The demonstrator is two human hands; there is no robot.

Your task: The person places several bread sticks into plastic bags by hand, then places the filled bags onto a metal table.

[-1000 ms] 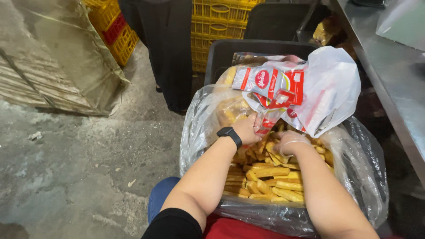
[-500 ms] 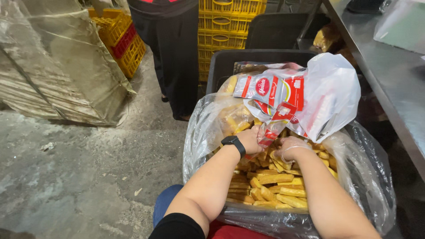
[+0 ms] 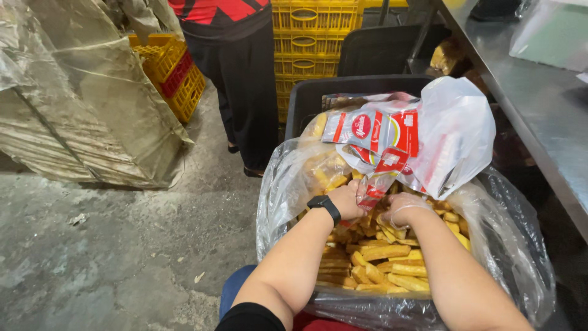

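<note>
Printed plastic packet point(image 3: 392, 153): white with red and yellow panels, crumpled, mouth pointing down, tilted up and away toward the far-right rim of the lined bin. Its lower end is pinched just above the pile. Yellow finger-shaped snack sticks point(image 3: 373, 260): loose heap, pieces lying every way, filling the clear plastic liner point(image 3: 288, 178) from near edge to far edge, a few bunched directly under the packet mouth at the centre.

left hand point(image 3: 348, 200) grips printed bag point(image 3: 392, 144) | right hand point(image 3: 401, 208) in yellow sticks point(image 3: 386, 260)
</note>
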